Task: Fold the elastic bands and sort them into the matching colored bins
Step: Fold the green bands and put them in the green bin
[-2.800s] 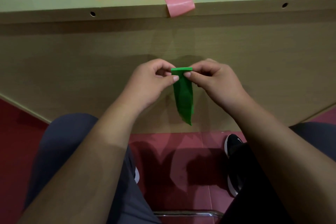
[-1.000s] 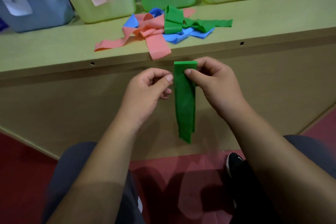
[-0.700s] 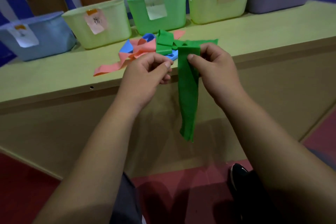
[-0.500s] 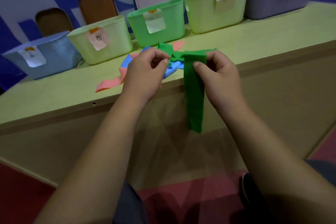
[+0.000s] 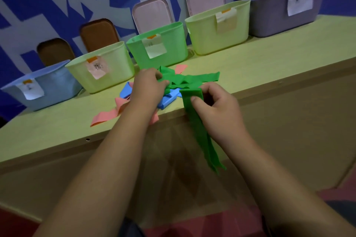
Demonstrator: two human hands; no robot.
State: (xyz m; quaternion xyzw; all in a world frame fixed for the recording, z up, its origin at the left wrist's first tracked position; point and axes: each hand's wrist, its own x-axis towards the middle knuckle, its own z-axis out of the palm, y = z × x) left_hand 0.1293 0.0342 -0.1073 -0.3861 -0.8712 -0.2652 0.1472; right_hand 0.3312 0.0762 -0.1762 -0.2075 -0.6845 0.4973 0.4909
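My right hand [image 5: 217,106] pinches the top of a folded green band [image 5: 200,132], which hangs down in front of the table's edge. My left hand [image 5: 148,90] reaches over the pile on the table and its fingers close on another green band [image 5: 190,81] there. Blue bands [image 5: 167,100] and pink bands [image 5: 107,117] lie under and beside that hand. The green bin [image 5: 173,52] stands just behind the pile, in the middle of a row of bins.
Along the back of the table [image 5: 269,67] stand a blue bin [image 5: 54,90], a pale yellow-green bin [image 5: 113,71], another pale green bin [image 5: 204,36] and a purple bin [image 5: 273,19], each with a paper label. Lids lean on the blue wall behind.
My left hand has let go of the folded green band and moved forward onto the pile. My right hand alone now holds the folded band. The view has tilted up to the bins.
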